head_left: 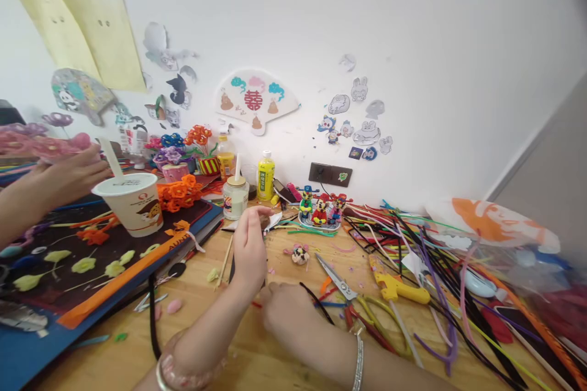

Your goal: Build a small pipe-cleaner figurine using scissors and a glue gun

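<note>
Near the middle of the wooden table [192,324], my left hand [251,250] is raised on its edge with its fingers held together; a dark flat thing shows partly behind it. My right hand [284,311] is bent down close beside it, knuckles up, its fingertips hidden, and what it holds cannot be made out. Just beyond my right hand lie a small round craft head [300,254] and scissors [338,278]. A black fuzzy stem [317,303] lies by my right hand's knuckles.
Another person's hand [73,174] is at the left by pink flowers [59,145]. A paper cup [135,204] stands on a dark mat. At the right are a yellow glue gun [398,289] and tangled stems. Small figures [321,211] sit on a tray near the wall.
</note>
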The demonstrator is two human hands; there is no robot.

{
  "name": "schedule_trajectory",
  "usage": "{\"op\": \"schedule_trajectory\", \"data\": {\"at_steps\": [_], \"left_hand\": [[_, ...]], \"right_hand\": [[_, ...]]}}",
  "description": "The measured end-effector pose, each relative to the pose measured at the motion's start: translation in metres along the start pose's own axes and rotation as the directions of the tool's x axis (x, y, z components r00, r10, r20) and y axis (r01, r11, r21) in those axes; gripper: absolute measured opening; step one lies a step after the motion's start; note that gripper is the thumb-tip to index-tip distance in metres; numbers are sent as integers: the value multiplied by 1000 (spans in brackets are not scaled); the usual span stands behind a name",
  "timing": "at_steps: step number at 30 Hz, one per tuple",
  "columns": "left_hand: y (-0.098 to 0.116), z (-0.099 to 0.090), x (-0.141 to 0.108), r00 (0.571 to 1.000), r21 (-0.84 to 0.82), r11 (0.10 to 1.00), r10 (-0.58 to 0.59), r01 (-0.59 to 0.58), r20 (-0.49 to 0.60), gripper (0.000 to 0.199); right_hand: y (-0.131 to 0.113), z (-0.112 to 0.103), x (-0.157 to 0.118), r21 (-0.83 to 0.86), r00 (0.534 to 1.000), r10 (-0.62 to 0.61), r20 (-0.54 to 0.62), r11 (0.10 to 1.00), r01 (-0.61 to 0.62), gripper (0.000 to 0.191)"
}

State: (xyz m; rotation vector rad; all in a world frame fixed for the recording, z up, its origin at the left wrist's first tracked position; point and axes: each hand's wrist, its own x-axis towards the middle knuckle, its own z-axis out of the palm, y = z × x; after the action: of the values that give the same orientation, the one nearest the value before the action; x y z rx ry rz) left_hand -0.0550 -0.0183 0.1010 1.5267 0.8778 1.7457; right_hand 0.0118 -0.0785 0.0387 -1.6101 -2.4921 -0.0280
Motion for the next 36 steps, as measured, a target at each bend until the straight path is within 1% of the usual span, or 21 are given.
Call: {"op": "schedule_trajectory", "data": {"at_steps": [2, 3, 5, 6, 8, 9, 11, 12, 13, 15, 17, 18, 19, 20, 22, 24, 27, 29, 31, 34, 36], "left_hand": [[5, -3, -4, 979, 140, 974, 189, -178, -77, 30], [5, -3, -6, 948, 205, 937, 305, -282, -92, 27], [1, -2, -10, 894, 320, 858, 443, -401, -66, 20], [-2, 0, -12, 892, 352, 838, 451, -417, -17, 20], [-6, 5, -17, 920, 358, 848, 363, -392, 148, 19], [-7, 8, -19, 919, 336, 863, 306, -378, 248, 17], [-7, 13, -24, 876, 264, 890, 242, -372, 418, 19], [-6, 14, -25, 853, 228, 899, 236, -373, 466, 22], [-5, 15, -26, 844, 203, 909, 229, -364, 485, 23], [-4, 15, -25, 874, 184, 940, 177, -286, 452, 23], [-4, 15, -22, 908, 133, 983, 63, -128, 414, 23], [-4, 15, -20, 900, 85, 996, -5, -36, 437, 24], [-4, 15, -19, 867, 40, 998, -67, 55, 493, 25], [-5, 15, -19, 815, 12, 991, -115, 132, 568, 25], [-6, 16, -21, 685, 33, 977, -171, 209, 708, 25], [-6, 17, -24, 613, 93, 983, -171, 158, 771, 25], [-7, 19, -30, 577, 151, 988, -103, -36, 810, 26], [-7, 23, -35, 549, 170, 979, -83, -110, 832, 27], [-7, 27, -43, 561, 193, 972, -86, -134, 824, 27], [-6, 33, -60, 638, 252, 948, -72, -196, 767, 24], [-6, 35, -72, 651, 285, 918, -41, -274, 758, 22]], "right_hand": [[10, -15, -2, -33, 992, 124, -39, 992, -125, 17], [15, -24, -4, -39, 977, 202, -67, 978, -205, 16], [27, -42, -10, 100, 918, 346, -197, 938, -332, 13], [33, -50, -14, 201, 910, 351, -222, 929, -309, 12], [41, -59, -21, 339, 900, 335, -277, 911, -235, 9], [44, -61, -24, 380, 899, 322, -296, 904, -199, 9], [46, -60, -28, 419, 893, 318, -318, 892, -169, 9], [46, -58, -29, 432, 892, 322, -318, 887, -166, 10], [46, -56, -29, 445, 891, 326, -315, 880, -164, 10], [47, -55, -31, 478, 887, 333, -318, 865, -154, 12], [52, -60, -34, 514, 865, 347, -362, 849, -126, 14], [56, -64, -36, 523, 846, 359, -394, 844, -114, 15], [61, -69, -38, 520, 827, 366, -426, 848, -107, 17], [66, -75, -41, 502, 815, 361, -454, 859, -101, 21], [76, -84, -47, 401, 827, 291, -481, 912, -88, 27], [85, -88, -54, 271, 841, 199, -504, 960, -65, 25], [91, -83, -67, 164, 842, 146, -520, 984, -69, 19], [93, -74, -77, 158, 844, 161, -512, 983, -91, 19], [92, -62, -87, 177, 832, 195, -519, 977, -119, 18], [87, -44, -100, 235, 804, 276, -526, 956, -174, 18], [83, -36, -105, 268, 790, 314, -527, 943, -195, 19]]}}
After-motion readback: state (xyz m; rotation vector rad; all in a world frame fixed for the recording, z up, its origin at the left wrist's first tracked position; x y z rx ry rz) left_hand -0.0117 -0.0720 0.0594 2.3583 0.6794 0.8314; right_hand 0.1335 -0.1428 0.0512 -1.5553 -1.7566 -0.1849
